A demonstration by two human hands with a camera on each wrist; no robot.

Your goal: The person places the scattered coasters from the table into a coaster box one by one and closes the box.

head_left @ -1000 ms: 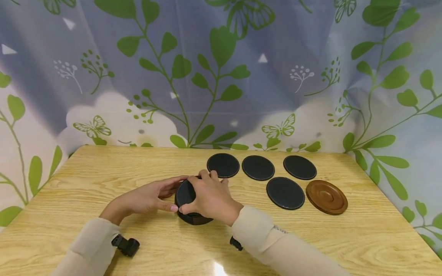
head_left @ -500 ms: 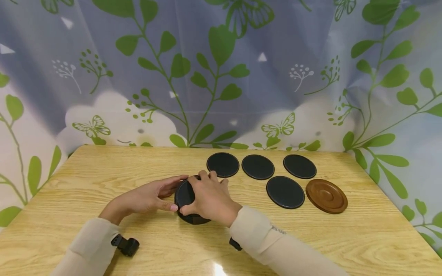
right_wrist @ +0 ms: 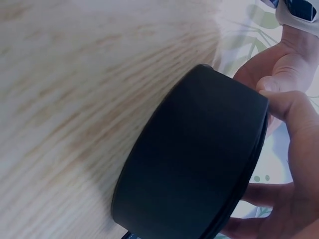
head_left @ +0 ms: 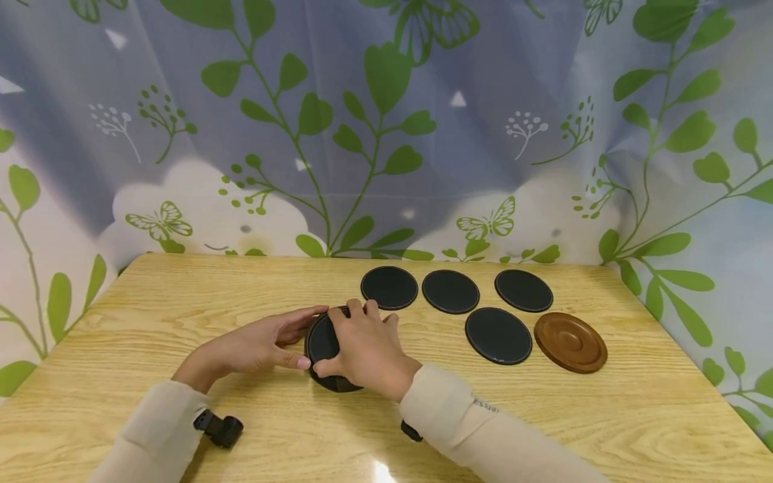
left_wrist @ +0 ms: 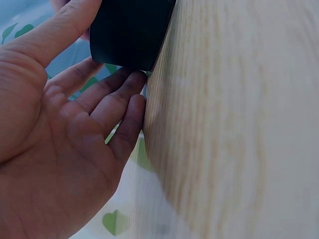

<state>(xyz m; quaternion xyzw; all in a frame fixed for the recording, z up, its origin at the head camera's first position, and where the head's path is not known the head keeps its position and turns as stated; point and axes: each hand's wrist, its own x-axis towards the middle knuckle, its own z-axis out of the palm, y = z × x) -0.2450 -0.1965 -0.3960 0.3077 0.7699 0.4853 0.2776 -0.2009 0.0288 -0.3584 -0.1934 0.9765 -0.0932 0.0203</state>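
Note:
Both hands are on a black round coaster holder (head_left: 323,339) that stands on the wooden table. A black disc forms its top, and its tall smooth wall shows in the right wrist view. From above, my right hand (head_left: 368,349) grips the top rim, with the thumb at the near left edge and the fingers spread over the far side. My left hand (head_left: 256,345) holds the holder's left side between thumb and fingers; in the left wrist view its fingertips (left_wrist: 135,103) are low beside the wall, close to the table. The right hand hides much of the top.
Behind and to the right lie several flat black coasters, among them a nearer coaster (head_left: 498,335) and one at the back (head_left: 389,287). A brown wooden round plate (head_left: 570,342) lies right of them. A patterned curtain (head_left: 386,134) hangs behind the table (head_left: 181,295).
My right wrist has shifted very slightly left. Both hands keep their places on the coaster holder, and the coasters and wooden plate lie as before.

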